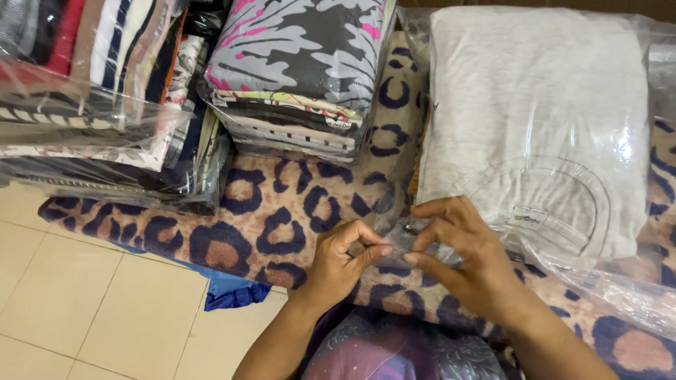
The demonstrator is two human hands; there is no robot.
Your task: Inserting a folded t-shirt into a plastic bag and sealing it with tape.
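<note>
Both hands meet just below the middle of the view, pinching the open end of a clear plastic bag (pixel 563 232) that wraps a folded pale grey garment (pixel 535 112). The left hand (pixel 338 260) comes in from about 7 o'clock, thumb and forefinger closed on a fold of the film; the right hand (pixel 468 257) comes in from about 5 o'clock, its fingers curled and closed on the same edge, the fingertips of the two hands almost touching. The bagged garment lies from the hands out toward 1 o'clock, flat on a leopard-print blanket (pixel 274 211) in tan with dark blue spots, and a round printed outline shows faintly through the plastic near the right hand. At 12 o'clock stands a stack of folded clothes (pixel 303 77) in plastic, topped by a grey, black and pink patterned piece — it sits on the same blanket, just beside the grey garment's left edge. At 10 to 11 o'clock, more bagged striped clothing (pixel 98 91) is piled, overhanging the blanket's edge. A cream tiled floor (pixel 91 309) fills the 8 o'clock corner, with a bit of blue cloth (pixel 232 290) poking out from under the blanket near the left wrist. Patterned purple fabric (pixel 394 352) shows at 6 o'clock between the forearms.
</note>
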